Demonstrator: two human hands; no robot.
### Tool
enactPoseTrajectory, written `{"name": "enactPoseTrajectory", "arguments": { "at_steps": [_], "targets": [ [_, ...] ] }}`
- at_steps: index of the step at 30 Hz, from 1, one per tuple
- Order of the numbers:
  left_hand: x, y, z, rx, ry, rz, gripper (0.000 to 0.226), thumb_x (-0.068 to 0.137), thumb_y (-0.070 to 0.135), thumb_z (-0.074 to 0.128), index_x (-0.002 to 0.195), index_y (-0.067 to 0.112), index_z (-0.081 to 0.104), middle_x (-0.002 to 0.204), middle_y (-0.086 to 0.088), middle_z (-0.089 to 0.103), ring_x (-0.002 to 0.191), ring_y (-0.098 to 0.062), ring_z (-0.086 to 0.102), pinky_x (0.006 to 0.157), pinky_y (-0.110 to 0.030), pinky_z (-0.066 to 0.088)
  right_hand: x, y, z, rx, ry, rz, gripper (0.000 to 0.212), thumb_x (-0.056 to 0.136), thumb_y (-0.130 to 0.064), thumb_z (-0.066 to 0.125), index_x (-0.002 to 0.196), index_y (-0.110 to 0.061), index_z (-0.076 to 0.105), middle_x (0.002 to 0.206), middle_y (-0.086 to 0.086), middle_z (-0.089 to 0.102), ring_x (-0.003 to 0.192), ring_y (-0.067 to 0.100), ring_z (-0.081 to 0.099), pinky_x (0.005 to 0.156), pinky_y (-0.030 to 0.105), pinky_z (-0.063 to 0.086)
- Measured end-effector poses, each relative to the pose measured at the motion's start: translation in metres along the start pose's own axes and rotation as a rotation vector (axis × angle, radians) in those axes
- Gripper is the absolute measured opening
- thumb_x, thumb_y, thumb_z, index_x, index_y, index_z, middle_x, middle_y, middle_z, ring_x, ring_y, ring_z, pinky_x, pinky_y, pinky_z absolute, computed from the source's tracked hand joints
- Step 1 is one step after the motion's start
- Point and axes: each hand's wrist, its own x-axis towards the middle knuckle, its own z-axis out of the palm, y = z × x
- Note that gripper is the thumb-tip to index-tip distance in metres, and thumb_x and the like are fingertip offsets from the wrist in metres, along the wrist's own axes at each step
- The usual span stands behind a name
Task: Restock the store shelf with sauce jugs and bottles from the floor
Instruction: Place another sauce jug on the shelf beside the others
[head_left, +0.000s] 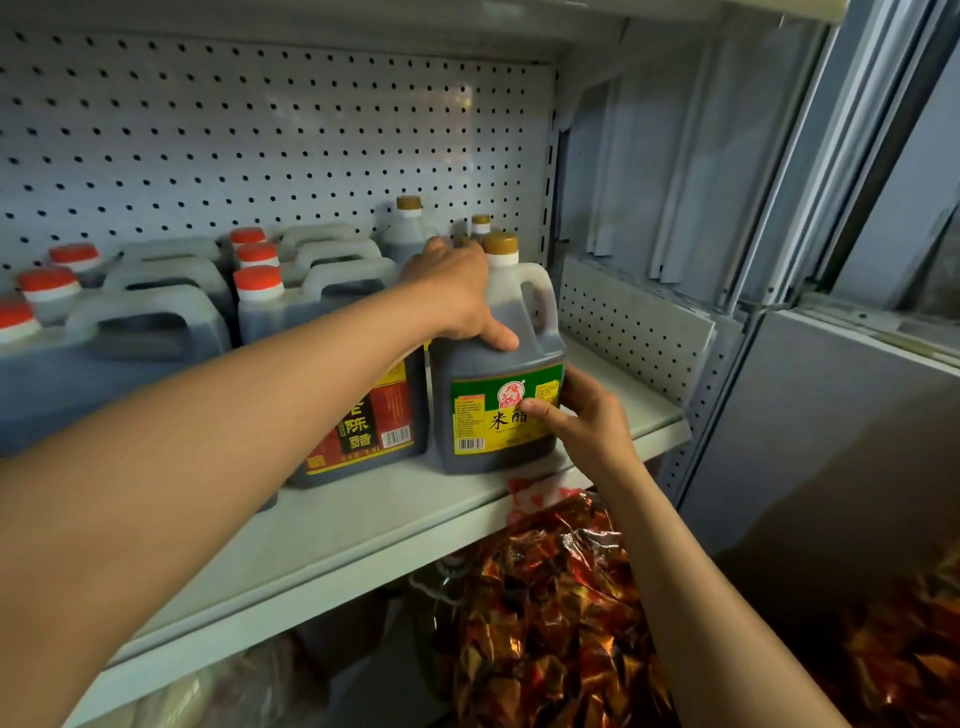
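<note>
A dark sauce jug with a gold cap and a green-and-yellow label (478, 384) stands on the white shelf (363, 525) near its right end. My left hand (457, 291) grips the jug's shoulder from above, thumb on the front. My right hand (576, 415) holds the jug's lower right corner, thumb across the label. To its left stands a jug with a red-and-black label (374, 426), partly hidden by my left forearm. Behind are two more gold-capped jugs (408, 228).
Several red-capped jugs (260, 291) fill the shelf's left side. A pegboard back panel (260, 130) and a loose pegboard piece (634, 322) close the shelf's back and right. Shiny red-gold bags (545, 623) lie on the shelf below.
</note>
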Motion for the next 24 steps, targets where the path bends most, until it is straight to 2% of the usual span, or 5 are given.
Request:
{"name": "enactPoseTrajectory", "arguments": {
  "at_steps": [3, 8, 12, 15, 24],
  "targets": [
    [0.013, -0.001, -0.004, 0.093, -0.011, -0.007, 0.106, 0.058, 0.07, 0.082, 0.136, 0.009, 0.044, 0.135, -0.015, 0.053, 0.129, -0.03, 0.044, 0.097, -0.039, 0.042, 0.017, 0.007, 0.005, 0.005, -0.006, 0.023, 0.055, 0.073, -0.043, 0.083, 0.122, -0.024, 0.069, 0.113, -0.007, 0.076, 0.11, 0.014, 0.07, 0.097, 0.049, 0.056],
    [0.034, -0.003, -0.006, 0.196, -0.038, -0.039, 0.098, 0.066, 0.069, 0.078, 0.135, 0.007, 0.048, 0.137, -0.013, 0.054, 0.131, -0.03, 0.043, 0.099, -0.037, 0.039, 0.043, 0.013, 0.015, 0.001, -0.008, 0.046, 0.034, 0.078, -0.03, 0.086, 0.109, -0.029, 0.073, 0.102, -0.008, 0.078, 0.1, 0.013, 0.073, 0.094, 0.047, 0.057],
    [0.053, -0.013, -0.005, 0.262, -0.07, -0.07, 0.099, 0.067, 0.07, 0.077, 0.136, 0.006, 0.047, 0.139, -0.011, 0.053, 0.132, -0.031, 0.042, 0.102, -0.04, 0.038, 0.063, 0.02, 0.026, -0.003, -0.008, 0.041, 0.042, 0.071, -0.048, 0.085, 0.108, -0.032, 0.073, 0.101, -0.005, 0.078, 0.101, 0.022, 0.072, 0.092, 0.053, 0.056],
    [0.068, -0.022, -0.002, 0.295, -0.1, -0.098, 0.103, 0.067, 0.07, 0.076, 0.14, 0.005, 0.043, 0.14, -0.012, 0.052, 0.133, -0.032, 0.041, 0.106, -0.044, 0.037, 0.078, 0.025, 0.035, -0.009, -0.006, 0.047, 0.036, 0.076, -0.038, 0.086, 0.107, -0.029, 0.073, 0.099, -0.006, 0.078, 0.099, 0.02, 0.072, 0.092, 0.052, 0.056],
    [0.126, -0.05, 0.011, 0.337, -0.181, -0.203, 0.119, 0.05, 0.083, 0.073, 0.134, 0.002, 0.05, 0.129, -0.015, 0.056, 0.116, -0.037, 0.055, 0.1, -0.047, 0.048, 0.116, 0.038, 0.062, -0.006, -0.017, 0.06, 0.028, 0.078, -0.03, 0.086, 0.098, -0.039, 0.069, 0.099, -0.008, 0.078, 0.097, 0.015, 0.072, 0.091, 0.045, 0.059]
  ]
}}
